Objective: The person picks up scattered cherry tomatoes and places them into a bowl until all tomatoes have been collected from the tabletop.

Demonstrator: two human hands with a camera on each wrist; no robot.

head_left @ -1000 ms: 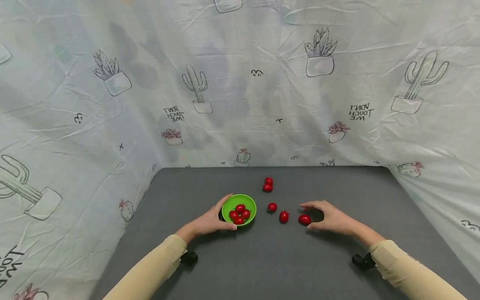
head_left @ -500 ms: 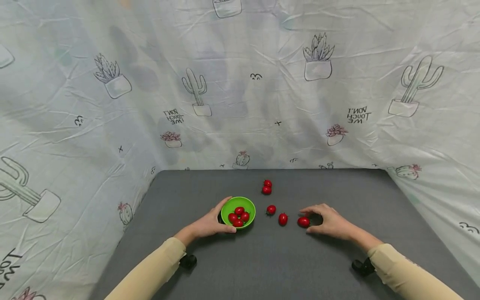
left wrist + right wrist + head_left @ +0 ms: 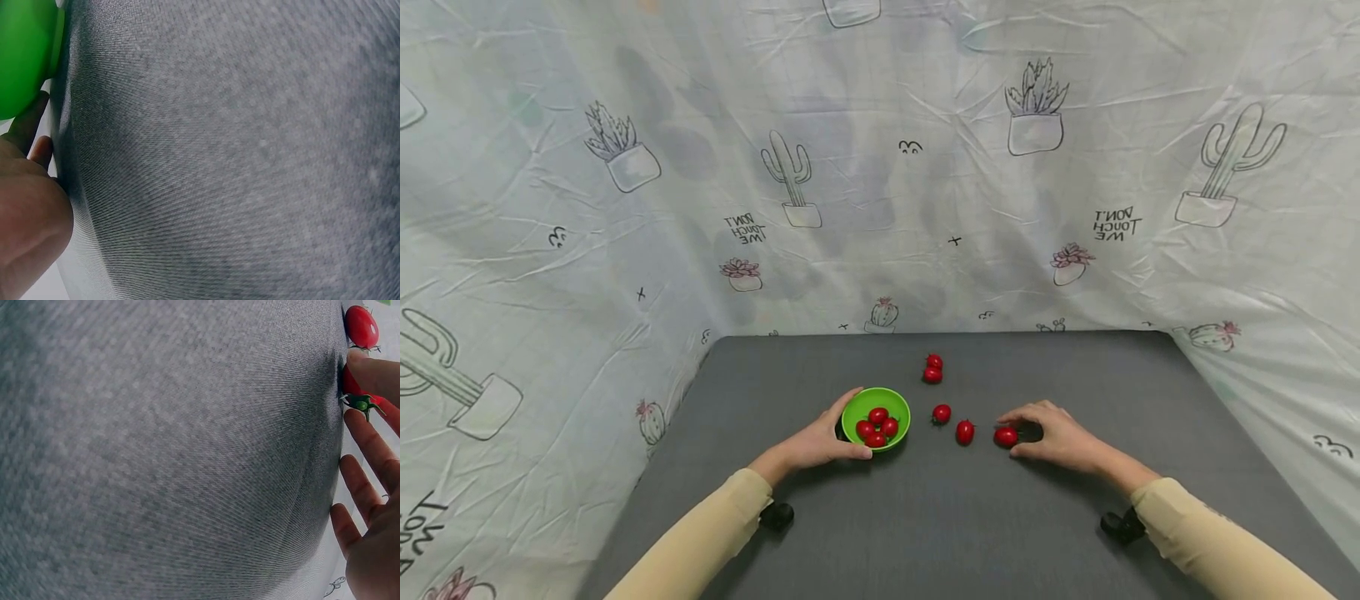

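Note:
A green bowl [image 3: 876, 416] with several cherry tomatoes in it sits on the grey table [image 3: 925, 517]. My left hand [image 3: 816, 442] grips its left rim, thumb on the near side and fingers round the far side. The left wrist view shows only the bowl's edge [image 3: 25, 56] and that hand [image 3: 31, 225]. My right hand [image 3: 1056, 433] lies to the right. Its thumb and forefinger pinch a loose cherry tomato [image 3: 1006, 436] that rests on the table. The right wrist view shows the thumb on this tomato [image 3: 351, 384], with the other fingers [image 3: 359, 487] spread straight.
Two more tomatoes [image 3: 965, 432] [image 3: 942, 413] lie between bowl and right hand, one also visible in the right wrist view as a tomato [image 3: 361, 326]. A touching pair [image 3: 933, 368] lies farther back. A cactus-print cloth [image 3: 880, 167] walls the table on three sides.
Both hands stay nearly where they were. The right forefinger has drawn slightly closer over the tomato. The small shift in the picture comes from the head camera.

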